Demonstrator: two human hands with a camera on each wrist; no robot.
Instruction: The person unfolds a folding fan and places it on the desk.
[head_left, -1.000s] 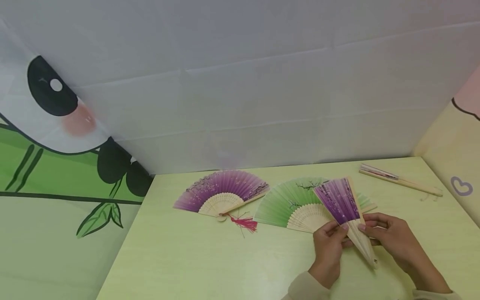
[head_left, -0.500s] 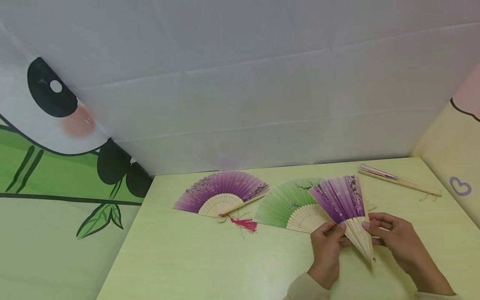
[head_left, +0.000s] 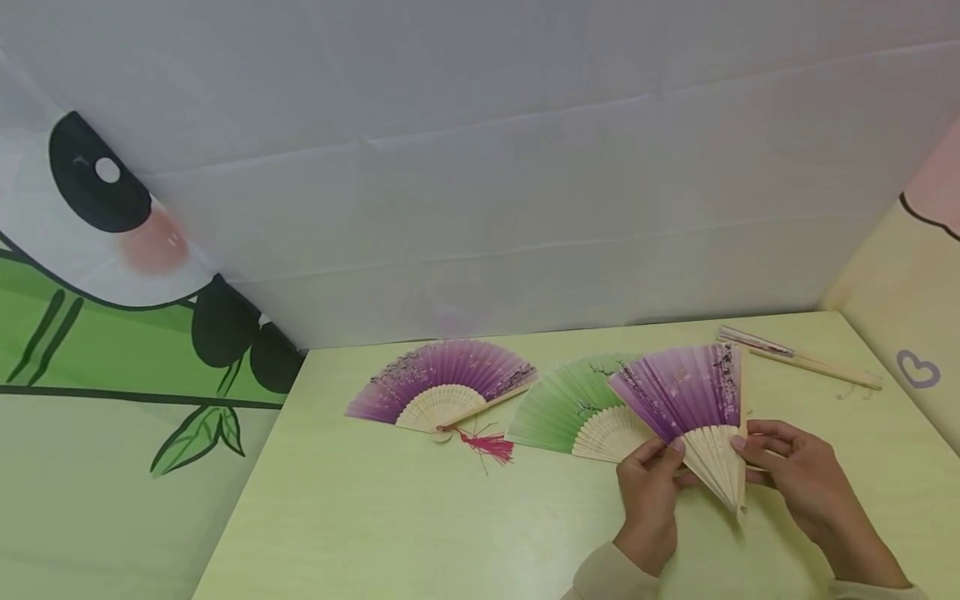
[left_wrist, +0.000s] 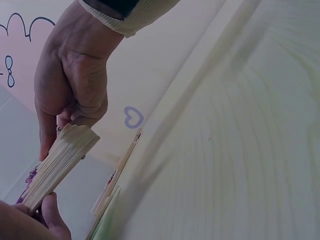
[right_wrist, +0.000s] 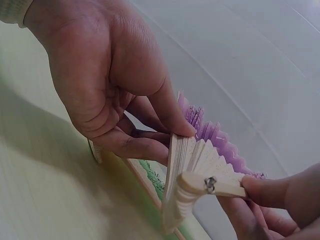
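A purple folding fan point(head_left: 688, 387) with pale ribs is held partly spread above the table by both hands. The left hand point(head_left: 649, 492) pinches its left outer rib between thumb and fingers. On the opposite edge, the right hand point(head_left: 795, 475) grips the other outer rib, its thumb on the front. In the right wrist view the fan's ribs point(right_wrist: 200, 160) spread from a metal pivot, with the right hand point(right_wrist: 115, 85) at one side. Behind the held fan lies a green fan point(head_left: 566, 404), spread and partly covered by it.
A second purple fan point(head_left: 450, 375) lies spread at the left, its pink tassel point(head_left: 491, 447) on the table point(head_left: 375, 525). At the back right rests a folded fan point(head_left: 802, 357). A pale wall point(head_left: 480, 208) rises behind the table.
The purple fan in the hands has spread wider, from a narrow wedge. The left hand has shifted slightly left; the right hand has moved slightly to the right. The other fans stay put.
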